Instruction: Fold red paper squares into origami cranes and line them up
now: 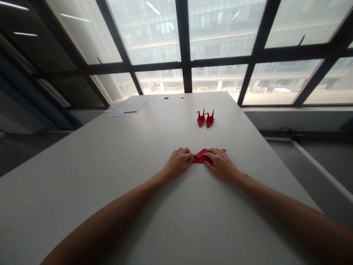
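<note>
A partly folded piece of red origami paper lies on the white table between my hands. My left hand has its thumb and forefinger closed on the paper's left end. From the other side my right hand grips the paper, fingers bent over its top and thumb at the near edge. A thin red point of the paper sticks out beyond the right fingers. Part of the sheet is hidden under that hand. Farther back stand two finished red paper cranes, a left crane and a right crane, side by side.
Loose white sheets with a dark pen on them lie at the table's far left. The white table reaches toward large dark-framed windows. Its right edge drops to a floor with a pale pipe or strip.
</note>
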Demonstrator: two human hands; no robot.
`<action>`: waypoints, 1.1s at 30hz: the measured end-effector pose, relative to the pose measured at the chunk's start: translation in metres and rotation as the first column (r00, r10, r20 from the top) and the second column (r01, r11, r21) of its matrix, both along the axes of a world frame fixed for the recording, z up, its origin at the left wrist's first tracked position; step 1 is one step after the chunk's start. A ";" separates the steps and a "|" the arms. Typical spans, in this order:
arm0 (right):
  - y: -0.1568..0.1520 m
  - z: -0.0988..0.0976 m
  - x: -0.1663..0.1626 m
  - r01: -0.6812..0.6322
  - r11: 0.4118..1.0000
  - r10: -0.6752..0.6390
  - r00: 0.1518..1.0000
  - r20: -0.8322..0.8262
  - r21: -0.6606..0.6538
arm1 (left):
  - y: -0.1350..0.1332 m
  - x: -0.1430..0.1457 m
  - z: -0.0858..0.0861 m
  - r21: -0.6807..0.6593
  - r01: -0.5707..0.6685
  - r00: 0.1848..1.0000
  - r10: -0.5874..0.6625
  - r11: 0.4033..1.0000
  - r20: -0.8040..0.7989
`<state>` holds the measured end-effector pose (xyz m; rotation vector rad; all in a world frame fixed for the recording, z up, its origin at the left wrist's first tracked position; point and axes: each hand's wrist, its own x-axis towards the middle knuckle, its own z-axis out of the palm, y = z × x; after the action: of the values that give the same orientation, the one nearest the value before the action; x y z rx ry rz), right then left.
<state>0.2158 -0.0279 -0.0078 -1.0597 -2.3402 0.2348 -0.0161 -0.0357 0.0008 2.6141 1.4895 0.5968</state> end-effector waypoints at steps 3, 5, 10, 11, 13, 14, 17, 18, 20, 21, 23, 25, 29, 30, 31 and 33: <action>-0.001 0.000 0.000 0.002 1.000 -0.002 1.000 0.006 0.003 | 0.001 0.000 0.000 -0.004 -0.002 1.000 0.002 1.000 0.002; -0.001 0.000 0.000 0.005 1.000 -0.005 1.000 0.006 0.000 | 0.000 0.000 0.001 0.004 0.003 1.000 -0.003 1.000 0.004; -0.002 0.001 0.000 -0.013 1.000 0.013 1.000 -0.006 -0.010 | -0.003 0.005 0.001 0.033 0.132 0.991 -0.131 0.991 -0.032; -0.002 0.001 0.000 -0.020 1.000 0.020 1.000 -0.010 -0.010 | -0.004 0.006 0.000 0.003 0.175 0.983 -0.175 0.985 -0.059; -0.003 0.001 0.000 -0.030 0.999 0.030 0.999 -0.011 -0.009 | -0.004 0.006 -0.002 -0.079 0.229 0.965 -0.237 0.970 -0.112; -0.003 0.001 0.001 -0.031 0.999 0.031 0.999 -0.007 -0.009 | -0.004 0.006 -0.002 -0.112 0.239 0.959 -0.252 0.965 -0.131; -0.004 0.001 0.001 -0.013 1.000 0.013 0.999 0.029 -0.004 | -0.003 0.005 -0.003 -0.143 0.241 0.953 -0.261 0.960 -0.151; -0.005 0.001 0.000 -0.018 1.000 0.018 0.998 0.054 -0.004 | -0.003 0.005 -0.002 -0.138 0.242 0.953 -0.261 0.961 -0.151; -0.006 0.001 0.000 -0.056 0.998 0.058 0.992 0.115 -0.019 | -0.003 0.006 -0.002 -0.122 0.243 0.954 -0.260 0.962 -0.148; -0.006 0.001 0.000 -0.079 0.996 0.083 0.986 0.146 -0.035 | -0.004 0.006 -0.001 -0.117 0.242 0.955 -0.258 0.963 -0.148; -0.007 0.001 0.000 -0.087 0.994 0.099 0.977 0.191 -0.067 | -0.004 0.006 -0.001 -0.121 0.239 0.954 -0.256 0.963 -0.154; -0.007 0.000 0.000 -0.044 0.995 0.061 0.974 0.216 -0.084 | -0.004 0.006 -0.001 -0.137 0.236 0.952 -0.257 0.962 -0.164; -0.005 -0.004 0.000 0.055 0.995 -0.034 0.971 0.238 -0.082 | -0.003 0.004 -0.002 -0.142 0.244 0.947 -0.267 0.959 -0.177; -0.005 -0.005 0.000 0.087 0.993 -0.066 0.969 0.238 -0.081 | -0.003 0.003 -0.002 -0.139 0.247 0.946 -0.269 0.959 -0.178; -0.004 -0.007 0.000 0.121 0.989 -0.098 0.967 0.237 -0.084 | -0.002 0.003 -0.003 -0.134 0.249 0.946 -0.271 0.959 -0.179; -0.002 -0.008 0.000 0.196 0.976 -0.172 0.960 0.222 -0.093 | -0.002 0.003 -0.004 -0.124 0.253 0.946 -0.273 0.959 -0.177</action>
<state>0.2160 -0.0299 -0.0162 -1.4133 -2.4181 0.1944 -0.0132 -0.0374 -0.0029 2.7899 1.1443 0.2431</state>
